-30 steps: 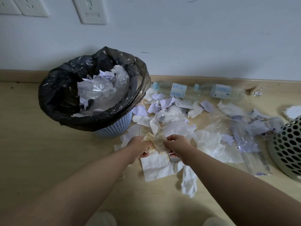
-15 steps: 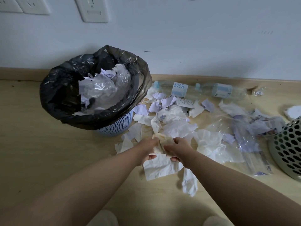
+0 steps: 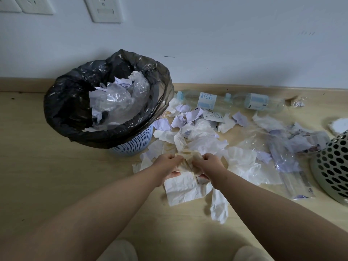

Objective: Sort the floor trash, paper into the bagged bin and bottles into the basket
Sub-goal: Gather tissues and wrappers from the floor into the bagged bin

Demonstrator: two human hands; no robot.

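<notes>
My left hand and my right hand both grip a crumpled, brown-stained tissue between them, just above the paper pile on the floor. The bagged bin, lined in black plastic over a blue lattice body, stands to the left of the pile and holds paper scraps and clear plastic. Two clear bottles with pale blue labels lie end to end along the baseboard. The perforated grey basket sits at the right edge, partly out of frame.
White tissues, purple scraps and clear plastic wrappers litter the wooden floor between bin and basket. A white wall with sockets rises behind. My two feet show at the bottom edge.
Both hands have drawn closer together and bunched the stained tissue tighter, lifting it slightly off the pile. The view has shifted a little.
</notes>
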